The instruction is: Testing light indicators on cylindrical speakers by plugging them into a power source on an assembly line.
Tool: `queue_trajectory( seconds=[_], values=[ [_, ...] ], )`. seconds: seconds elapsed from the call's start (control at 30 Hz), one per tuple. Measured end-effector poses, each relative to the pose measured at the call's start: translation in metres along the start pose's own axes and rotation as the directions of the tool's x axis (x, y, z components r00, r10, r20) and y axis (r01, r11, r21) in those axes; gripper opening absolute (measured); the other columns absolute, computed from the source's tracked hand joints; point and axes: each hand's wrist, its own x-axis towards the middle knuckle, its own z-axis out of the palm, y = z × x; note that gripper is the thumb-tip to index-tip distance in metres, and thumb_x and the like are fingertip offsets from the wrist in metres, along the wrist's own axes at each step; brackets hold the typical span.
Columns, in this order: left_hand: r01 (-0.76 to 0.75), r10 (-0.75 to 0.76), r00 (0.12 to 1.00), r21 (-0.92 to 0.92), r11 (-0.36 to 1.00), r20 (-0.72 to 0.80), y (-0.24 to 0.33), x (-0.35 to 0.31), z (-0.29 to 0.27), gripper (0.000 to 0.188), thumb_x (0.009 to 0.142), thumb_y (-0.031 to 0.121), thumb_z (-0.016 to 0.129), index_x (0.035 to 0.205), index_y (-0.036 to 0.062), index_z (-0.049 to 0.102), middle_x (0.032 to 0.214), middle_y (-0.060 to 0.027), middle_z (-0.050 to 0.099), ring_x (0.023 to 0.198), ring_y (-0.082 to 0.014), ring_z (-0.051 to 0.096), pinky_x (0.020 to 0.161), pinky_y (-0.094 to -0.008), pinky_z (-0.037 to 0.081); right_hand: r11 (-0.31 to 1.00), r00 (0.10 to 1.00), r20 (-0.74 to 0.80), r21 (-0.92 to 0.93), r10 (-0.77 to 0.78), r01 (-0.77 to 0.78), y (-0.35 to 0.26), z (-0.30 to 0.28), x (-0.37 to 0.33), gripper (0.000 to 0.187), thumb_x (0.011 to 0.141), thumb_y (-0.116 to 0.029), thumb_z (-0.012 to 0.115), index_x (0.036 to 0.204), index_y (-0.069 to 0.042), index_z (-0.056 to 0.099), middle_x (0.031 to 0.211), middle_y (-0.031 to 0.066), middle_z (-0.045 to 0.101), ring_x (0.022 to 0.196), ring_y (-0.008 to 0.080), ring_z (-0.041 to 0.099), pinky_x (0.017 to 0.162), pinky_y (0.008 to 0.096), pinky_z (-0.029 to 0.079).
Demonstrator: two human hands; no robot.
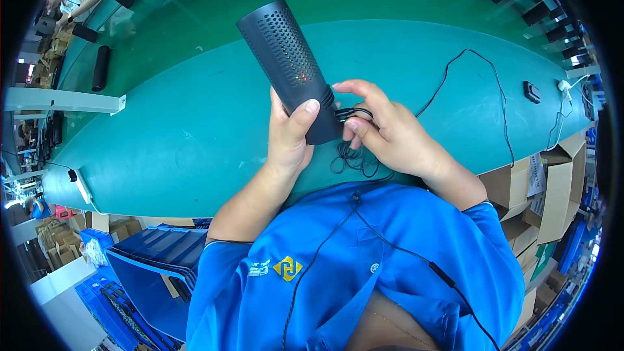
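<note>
At far left, a white metal bracket (65, 101) stands over the table (214, 175), with a dark cylinder (101, 68) on the deeper green strip behind it. Below the table edge, a blue bin (153, 260) is noted.

Near the middle, the left hand (290, 131) is closed around the lower part of a black perforated cylinder (286, 68), thumb across its face. The cylinder is held tilted above the table, top leaning left; small lights show through the perforations. Should this grip loosen, the smooth body could slip and drop, the tilt adding to the risk.

To its right, the right hand (396, 136) pinches a black cable (354, 111) close against the cylinder's lower side, index finger raised toward the casing. Whether the plug is fully seated cannot be told. A sideways pull could strain the connection — or free it.

Loops of cable (348, 158) hang below the fingers; a snag there would tug the plug. Further right lie a loose cord (499, 88), a small black adapter (532, 92) and open cardboard boxes (559, 195).
</note>
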Motion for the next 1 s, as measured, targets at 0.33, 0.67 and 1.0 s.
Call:
queue_trajectory(
  seconds=[0.33,0.67,1.0],
  values=[
    [-0.113,0.113,0.994,0.023,0.993,0.01,0.001,-0.006,0.004,0.056,0.079,0.018,0.058,0.128,0.0043,0.035,0.114,-0.0192,0.052,0.085,-0.0255,0.059,0.074,-0.034,0.051,0.849,0.905,-0.166,-0.445,-0.392,0.286,0.027,0.015,-0.005,0.014,0.085,-0.016,0.064,0.092,-0.004,0.06,0.068,0.0082,0.061,0.056,0.0211,0.057,0.052,0.0312,0.042],
    [-0.119,0.117,0.992,0.051,0.992,0.039,-0.006,-0.007,0.001,0.054,0.078,0.017,0.056,0.127,0.004,0.036,0.112,-0.0191,0.052,0.085,-0.0259,0.059,0.074,-0.0341,0.051,0.989,0.972,-0.195,-0.08,-0.134,0.12,0.023,0.022,-0.004,0.017,0.085,-0.017,0.064,0.075,-0.003,0.061,0.059,0.0082,0.057,0.047,0.0212,0.047,0.047,0.0319,0.038],
    [0.264,-0.137,0.938,-0.401,0.877,0.319,0.01,0.009,0.001,0.062,0.082,0.029,0.062,0.132,0.0052,0.035,0.115,-0.0191,0.052,0.095,-0.0264,0.059,0.08,-0.0354,0.051,0.977,0.964,0.237,-0.148,-0.117,0.155,0.028,-0.044,0.019,0.011,0.082,-0.012,0.067,0.082,-0.002,0.063,0.069,0.0033,0.062,0.054,0.0111,0.05,0.051,0.0236,0.04]
  ],
)
